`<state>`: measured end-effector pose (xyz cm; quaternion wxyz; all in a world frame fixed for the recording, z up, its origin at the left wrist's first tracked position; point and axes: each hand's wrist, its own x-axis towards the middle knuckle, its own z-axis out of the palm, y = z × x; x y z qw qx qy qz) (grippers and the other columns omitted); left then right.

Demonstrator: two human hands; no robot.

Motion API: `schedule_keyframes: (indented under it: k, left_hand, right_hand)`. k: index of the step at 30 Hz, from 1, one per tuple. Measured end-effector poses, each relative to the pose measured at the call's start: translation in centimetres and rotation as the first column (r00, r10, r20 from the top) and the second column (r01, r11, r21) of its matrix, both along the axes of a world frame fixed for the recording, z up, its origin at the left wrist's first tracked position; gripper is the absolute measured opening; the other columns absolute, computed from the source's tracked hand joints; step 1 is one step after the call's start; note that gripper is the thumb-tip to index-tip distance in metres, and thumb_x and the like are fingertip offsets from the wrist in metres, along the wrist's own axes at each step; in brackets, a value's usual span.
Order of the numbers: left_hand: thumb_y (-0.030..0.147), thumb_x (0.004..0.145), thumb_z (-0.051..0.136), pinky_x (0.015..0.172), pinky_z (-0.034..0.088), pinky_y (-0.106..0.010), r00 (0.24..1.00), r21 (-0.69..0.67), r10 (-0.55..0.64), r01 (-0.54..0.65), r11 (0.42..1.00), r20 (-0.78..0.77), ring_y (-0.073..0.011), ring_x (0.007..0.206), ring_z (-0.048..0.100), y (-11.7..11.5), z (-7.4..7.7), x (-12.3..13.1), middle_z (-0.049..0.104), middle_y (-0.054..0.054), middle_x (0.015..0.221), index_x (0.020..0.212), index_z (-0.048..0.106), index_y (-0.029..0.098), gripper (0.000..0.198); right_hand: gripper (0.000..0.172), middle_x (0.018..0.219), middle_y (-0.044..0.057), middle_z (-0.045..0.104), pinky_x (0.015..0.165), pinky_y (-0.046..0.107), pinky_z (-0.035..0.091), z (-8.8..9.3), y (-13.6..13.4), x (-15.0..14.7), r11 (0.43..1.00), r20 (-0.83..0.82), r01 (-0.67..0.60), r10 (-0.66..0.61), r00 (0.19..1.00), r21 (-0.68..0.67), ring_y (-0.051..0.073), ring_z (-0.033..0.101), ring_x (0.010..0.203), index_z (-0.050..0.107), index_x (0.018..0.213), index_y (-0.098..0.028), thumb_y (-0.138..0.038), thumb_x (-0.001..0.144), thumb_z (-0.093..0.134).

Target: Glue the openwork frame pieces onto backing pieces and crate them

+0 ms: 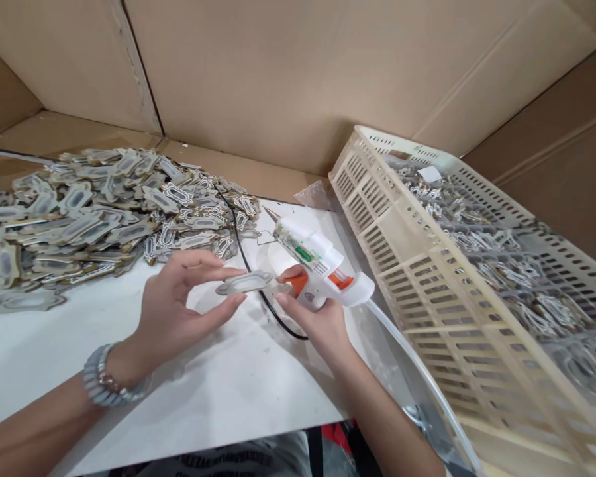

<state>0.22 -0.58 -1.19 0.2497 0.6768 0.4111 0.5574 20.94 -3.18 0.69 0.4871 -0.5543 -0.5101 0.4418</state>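
Between the thumb and fingers of my left hand is a small flat frame-shaped piece, pale grey with an ornate outline and a long opening. My right hand is wrapped round the handle of a white hot glue gun with an orange trigger. Its nozzle points away to the upper left, over the table. The right thumb and a fingertip come close to the right end of the frame piece; whether they touch it I cannot tell.
A large heap of similar frame pieces covers the table's left and back. On the right stands a cream plastic crate holding many pieces in layers. A black cord crosses the white table. Cardboard walls enclose the back.
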Motion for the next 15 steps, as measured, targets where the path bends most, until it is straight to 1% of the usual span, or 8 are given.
schedule_keyframes:
  k: [2, 3, 4, 7, 11, 13, 15]
  left_hand:
    - [0.023, 0.077, 0.081, 0.083, 0.063, -0.029, 0.985, -0.037, -0.144, 0.148, 0.988, 0.096, -0.0191, 0.087, 0.079, -0.5, 0.0, 0.6, 0.074, 0.005, 0.093, 0.108, 0.057, 0.033, 0.040]
    - [0.021, 0.078, 0.081, 0.083, 0.062, -0.027, 0.973, -0.055, -0.183, 0.192, 0.980, 0.140, -0.0182, 0.088, 0.079, -0.7, 0.0, 0.8, 0.073, 0.005, 0.093, 0.108, 0.057, 0.033, 0.040]
    - [0.020, 0.077, 0.082, 0.083, 0.061, -0.025, 0.965, -0.073, -0.197, 0.212, 0.974, 0.171, -0.0179, 0.089, 0.079, -0.9, 0.1, 0.9, 0.073, 0.005, 0.093, 0.107, 0.057, 0.032, 0.040]
    - [0.024, 0.075, 0.085, 0.085, 0.061, -0.027, 0.953, -0.172, -0.196, 0.239, 0.956, 0.230, -0.0204, 0.093, 0.078, -1.5, 0.7, 1.2, 0.074, 0.004, 0.093, 0.103, 0.057, 0.031, 0.040]
    - [0.031, 0.072, 0.089, 0.088, 0.060, -0.033, 0.936, -0.348, -0.184, 0.287, 0.893, 0.300, -0.0251, 0.098, 0.077, -1.9, 1.4, 1.3, 0.076, 0.001, 0.094, 0.098, 0.055, 0.031, 0.043]
    - [0.031, 0.068, 0.091, 0.087, 0.059, -0.033, 0.928, -0.377, -0.172, 0.296, 0.878, 0.330, -0.0256, 0.097, 0.077, -1.9, 1.5, 1.4, 0.075, 0.001, 0.092, 0.094, 0.055, 0.031, 0.044]
    - [0.030, 0.064, 0.093, 0.085, 0.059, -0.032, 0.918, -0.396, -0.164, 0.310, 0.864, 0.361, -0.0241, 0.094, 0.077, -1.7, 1.5, 1.4, 0.075, 0.002, 0.091, 0.091, 0.055, 0.030, 0.047]
  right_hand:
    - [0.041, 0.071, -0.002, 0.061, 0.055, 0.028, 0.049, -0.2, 0.0, -0.1, 0.999, -0.064, -0.050, 0.051, 0.997, 0.015, 0.014, 0.054, 0.060, 0.067, 0.092, -0.024, -0.051, 0.066, 0.083]
    - [0.045, 0.070, -0.003, 0.060, 0.055, 0.027, 0.049, -0.3, 0.0, -0.1, 0.997, -0.095, -0.074, 0.075, 0.993, 0.017, 0.014, 0.053, 0.059, 0.067, 0.094, -0.024, -0.054, 0.065, 0.084]
    - [0.049, 0.069, -0.003, 0.059, 0.054, 0.027, 0.048, -0.5, 0.0, -0.2, 0.996, -0.124, -0.089, 0.091, 0.988, 0.018, 0.013, 0.052, 0.058, 0.068, 0.097, -0.024, -0.056, 0.065, 0.085]
    - [0.054, 0.065, -0.005, 0.057, 0.050, 0.025, 0.045, -0.9, -0.2, -0.5, 0.994, -0.194, -0.110, 0.111, 0.975, 0.016, 0.011, 0.048, 0.053, 0.069, 0.099, -0.023, -0.061, 0.064, 0.085]
    - [0.053, 0.061, -0.006, 0.053, 0.047, 0.023, 0.042, -0.6, -0.2, -0.5, 0.987, -0.209, -0.160, 0.152, 0.966, -0.022, 0.010, 0.044, 0.051, 0.068, 0.097, -0.022, -0.060, 0.064, 0.085]
    - [0.052, 0.059, -0.007, 0.051, 0.046, 0.023, 0.040, -0.2, -0.2, -0.4, 0.981, -0.200, -0.186, 0.173, 0.964, -0.048, 0.009, 0.043, 0.050, 0.067, 0.096, -0.022, -0.058, 0.064, 0.086]
    - [0.049, 0.060, -0.006, 0.053, 0.047, 0.023, 0.041, 0.0, -0.1, -0.3, 0.977, -0.207, -0.205, 0.190, 0.960, -0.052, 0.010, 0.045, 0.051, 0.066, 0.094, -0.022, -0.056, 0.064, 0.086]
